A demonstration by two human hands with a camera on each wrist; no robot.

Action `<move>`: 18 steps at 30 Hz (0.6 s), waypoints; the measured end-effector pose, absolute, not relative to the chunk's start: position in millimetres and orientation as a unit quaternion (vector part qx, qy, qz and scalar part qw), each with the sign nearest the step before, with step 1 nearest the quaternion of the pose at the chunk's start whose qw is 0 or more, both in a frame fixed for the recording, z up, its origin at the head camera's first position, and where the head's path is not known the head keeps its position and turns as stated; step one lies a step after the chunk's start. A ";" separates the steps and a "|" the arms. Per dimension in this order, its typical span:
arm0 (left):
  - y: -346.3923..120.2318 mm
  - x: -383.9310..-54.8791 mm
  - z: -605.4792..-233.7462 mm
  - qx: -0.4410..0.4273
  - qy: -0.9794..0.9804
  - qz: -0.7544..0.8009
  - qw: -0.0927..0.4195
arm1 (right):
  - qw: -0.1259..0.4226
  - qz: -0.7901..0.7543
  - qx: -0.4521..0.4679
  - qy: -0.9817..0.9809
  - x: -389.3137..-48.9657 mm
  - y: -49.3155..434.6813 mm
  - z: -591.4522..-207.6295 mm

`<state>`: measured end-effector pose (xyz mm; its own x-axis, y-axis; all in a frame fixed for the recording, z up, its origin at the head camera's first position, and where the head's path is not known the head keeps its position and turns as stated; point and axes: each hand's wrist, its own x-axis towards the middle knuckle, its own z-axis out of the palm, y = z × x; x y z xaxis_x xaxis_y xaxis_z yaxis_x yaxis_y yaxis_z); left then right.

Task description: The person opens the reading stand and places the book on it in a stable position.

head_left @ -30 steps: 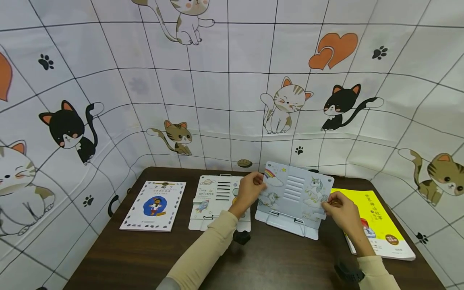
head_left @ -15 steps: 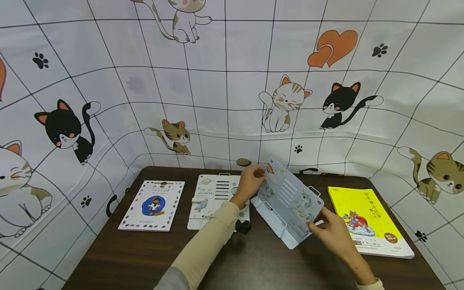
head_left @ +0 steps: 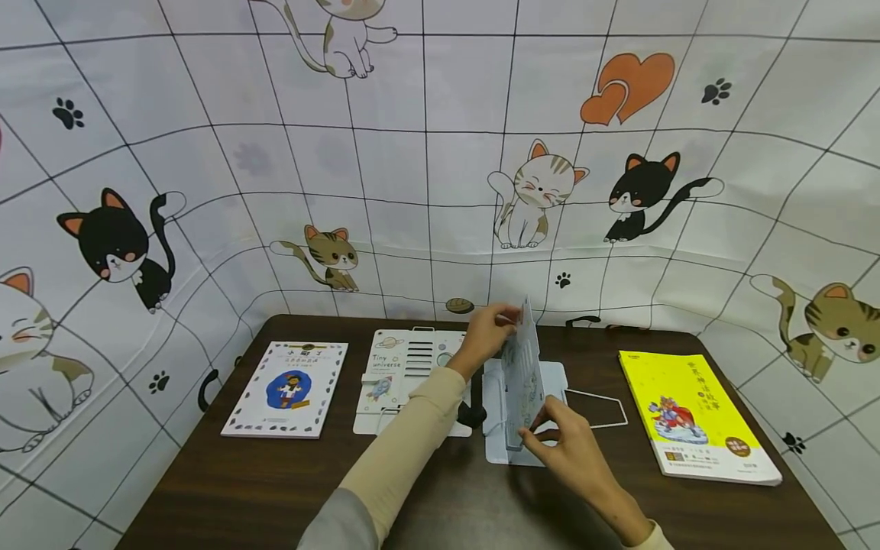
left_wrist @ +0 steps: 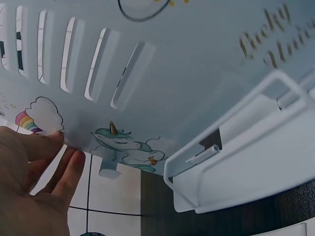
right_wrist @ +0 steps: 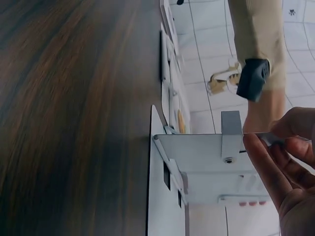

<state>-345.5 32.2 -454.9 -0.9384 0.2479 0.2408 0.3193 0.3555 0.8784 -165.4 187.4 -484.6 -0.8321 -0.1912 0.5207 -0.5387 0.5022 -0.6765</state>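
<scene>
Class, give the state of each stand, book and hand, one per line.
Unicorn stand: unfolded, panel raised from base
Tiny universe stand: lying flat
Yellow book: closed, flat
White book: closed, flat
Left hand: pinching the panel's far edge
Right hand: pinching the panel's near edge

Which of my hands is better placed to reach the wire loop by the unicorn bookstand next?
Right hand, probably: it pinches the near end of the upright unicorn panel, close to the wire loop. The left hand pinches the far end, farther from the loop.
</scene>
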 end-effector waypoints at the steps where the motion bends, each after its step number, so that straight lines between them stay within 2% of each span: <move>1: 32.4 -345.6 -454.3 -0.177 -0.822 -0.541 0.033 | 0.192 0.451 0.218 -0.844 -166.1 185.1 -484.8; 8: 19.2 -328.4 -454.6 -0.201 -0.818 -0.538 0.028 | 0.191 0.456 0.211 -0.844 -166.0 179.2 -483.6; 13: 4.8 -279.1 -450.4 -0.244 -0.818 -0.521 0.024 | 0.184 0.460 0.201 -0.845 -162.9 181.2 -479.8; 18: 0.6 -224.0 -449.6 -0.308 -0.806 -0.505 -0.017 | 0.180 0.459 0.210 -0.844 -161.3 186.1 -477.4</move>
<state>-224.0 0.6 -449.6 -0.8096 0.5135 0.2844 0.4797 0.2995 0.8247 -161.3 186.1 -477.4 -0.8474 -0.1887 0.4962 -0.5190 0.4911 -0.6996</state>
